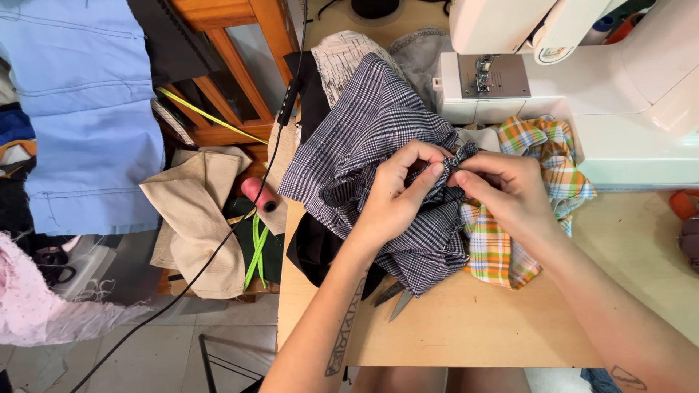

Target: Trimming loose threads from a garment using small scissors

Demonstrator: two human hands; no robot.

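Both hands pinch a fold of checked cloth [364, 138] near the table's back edge.

The left hand [397, 196] and right hand [510, 193] meet fingertip to fingertip, clamped on the fold; what sits between them is too small to tell. Scissors [393, 298] lie half hidden under the cloth. Plaid cloth [502, 255] lies beside the sewing machine [626, 109], itself cut off. Bare table [473, 327] runs to the front edge.

My white sewing machine [619, 94] stands behind on the wooden table [473, 327]; orange-green plaid cloth [502, 247], scissors [397, 300], a pink thread spool [256, 193] lie nearby.
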